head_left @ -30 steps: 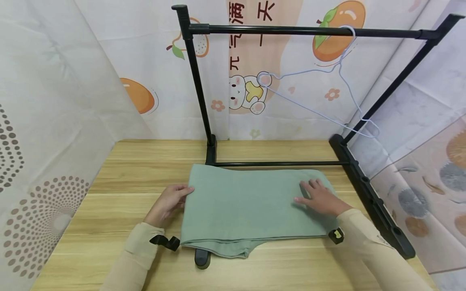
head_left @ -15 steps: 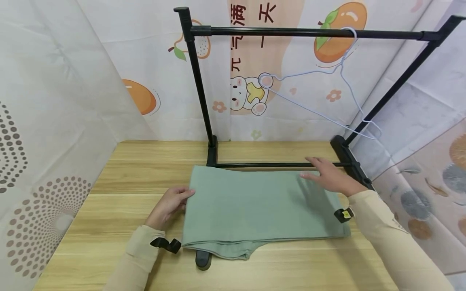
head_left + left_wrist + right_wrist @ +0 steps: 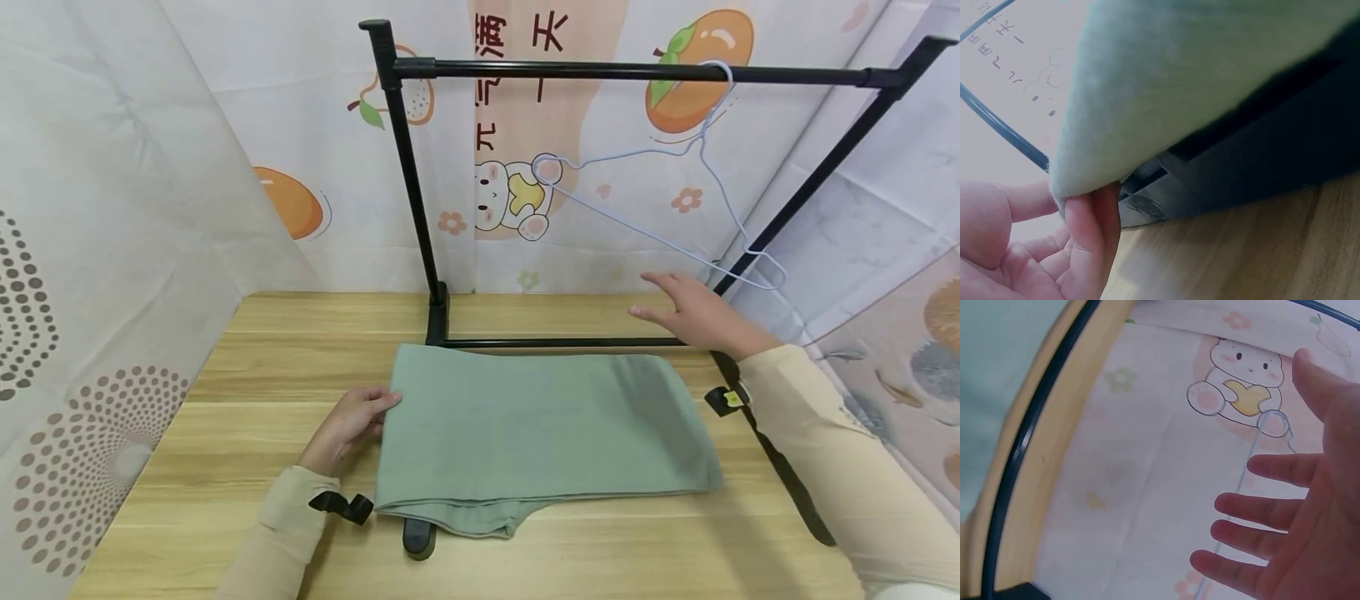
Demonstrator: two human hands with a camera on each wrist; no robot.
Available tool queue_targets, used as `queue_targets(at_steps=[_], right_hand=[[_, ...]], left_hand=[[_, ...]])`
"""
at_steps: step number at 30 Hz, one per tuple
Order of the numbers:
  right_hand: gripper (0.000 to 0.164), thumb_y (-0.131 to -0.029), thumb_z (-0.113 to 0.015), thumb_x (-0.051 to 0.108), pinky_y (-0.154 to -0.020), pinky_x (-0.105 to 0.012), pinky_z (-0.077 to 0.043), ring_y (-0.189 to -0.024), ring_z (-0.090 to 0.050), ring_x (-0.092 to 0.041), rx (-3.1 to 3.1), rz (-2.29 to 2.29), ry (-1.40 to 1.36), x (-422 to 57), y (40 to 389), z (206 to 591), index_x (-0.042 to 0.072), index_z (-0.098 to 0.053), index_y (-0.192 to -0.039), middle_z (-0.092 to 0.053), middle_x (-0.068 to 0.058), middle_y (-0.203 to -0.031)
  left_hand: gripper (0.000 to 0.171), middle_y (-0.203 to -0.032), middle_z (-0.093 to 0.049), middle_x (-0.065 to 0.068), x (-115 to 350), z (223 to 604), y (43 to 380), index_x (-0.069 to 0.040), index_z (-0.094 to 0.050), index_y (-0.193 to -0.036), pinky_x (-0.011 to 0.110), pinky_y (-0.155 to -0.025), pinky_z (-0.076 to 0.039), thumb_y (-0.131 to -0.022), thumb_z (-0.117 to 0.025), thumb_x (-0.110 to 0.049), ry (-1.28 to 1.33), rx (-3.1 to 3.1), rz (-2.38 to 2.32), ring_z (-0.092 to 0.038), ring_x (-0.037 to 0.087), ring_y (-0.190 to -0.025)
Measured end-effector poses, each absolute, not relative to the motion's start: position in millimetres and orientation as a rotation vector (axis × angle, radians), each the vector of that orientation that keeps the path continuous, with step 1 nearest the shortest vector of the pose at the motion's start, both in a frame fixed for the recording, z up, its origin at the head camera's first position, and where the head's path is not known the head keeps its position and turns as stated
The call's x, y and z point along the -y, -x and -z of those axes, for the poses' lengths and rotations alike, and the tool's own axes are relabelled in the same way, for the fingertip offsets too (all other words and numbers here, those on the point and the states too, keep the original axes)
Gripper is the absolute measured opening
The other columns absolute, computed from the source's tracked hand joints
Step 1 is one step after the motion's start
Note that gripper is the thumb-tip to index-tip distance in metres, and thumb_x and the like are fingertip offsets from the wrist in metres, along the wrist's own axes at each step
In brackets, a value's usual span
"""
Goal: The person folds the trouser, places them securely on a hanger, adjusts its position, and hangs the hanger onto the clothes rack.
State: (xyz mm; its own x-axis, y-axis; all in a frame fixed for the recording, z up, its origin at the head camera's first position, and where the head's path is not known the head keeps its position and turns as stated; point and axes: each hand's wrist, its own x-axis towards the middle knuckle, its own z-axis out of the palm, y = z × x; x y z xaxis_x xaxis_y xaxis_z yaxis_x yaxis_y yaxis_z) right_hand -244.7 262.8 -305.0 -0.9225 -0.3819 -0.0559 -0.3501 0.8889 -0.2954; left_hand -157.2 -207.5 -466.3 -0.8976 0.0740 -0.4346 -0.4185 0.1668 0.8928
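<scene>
A folded sage-green garment, its kind hidden by the folds, lies across the lower part of the black rack. My left hand pinches its left edge; in the left wrist view the thumb and fingers close on the cloth's edge, which is lifted off the rack base. My right hand is in the air beyond the cloth's far right corner, fingers spread and holding nothing. A pale blue wire hanger hangs from the rack's top bar, above and behind the right hand.
The black clothes rack stands on the wooden table, its lower bar just behind the cloth. One base foot sticks out at the front. Printed curtains enclose the back and sides.
My right hand has lifted off the cloth's right part and moved up and away toward the hanger. The left hand keeps its hold on the left edge.
</scene>
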Motion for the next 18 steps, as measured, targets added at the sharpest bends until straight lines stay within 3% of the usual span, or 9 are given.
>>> queue_targets(at_steps=[18], right_hand=[[0.083,-0.096,-0.046,0.060,-0.103,-0.070,-0.029,-0.134,-0.032,-0.053,-2.977,0.369,0.476,-269,266,242,0.002,-0.027,-0.152,-0.033,-0.033,-0.149]], left_hand=[[0.040,-0.078,-0.066,-0.006,209,465,155,0.008,-0.057,-0.122,0.023,-0.062,-0.053,-0.100,-0.056,-0.025,0.313,-2.071,-1.784,-0.062,0.006,-0.071]])
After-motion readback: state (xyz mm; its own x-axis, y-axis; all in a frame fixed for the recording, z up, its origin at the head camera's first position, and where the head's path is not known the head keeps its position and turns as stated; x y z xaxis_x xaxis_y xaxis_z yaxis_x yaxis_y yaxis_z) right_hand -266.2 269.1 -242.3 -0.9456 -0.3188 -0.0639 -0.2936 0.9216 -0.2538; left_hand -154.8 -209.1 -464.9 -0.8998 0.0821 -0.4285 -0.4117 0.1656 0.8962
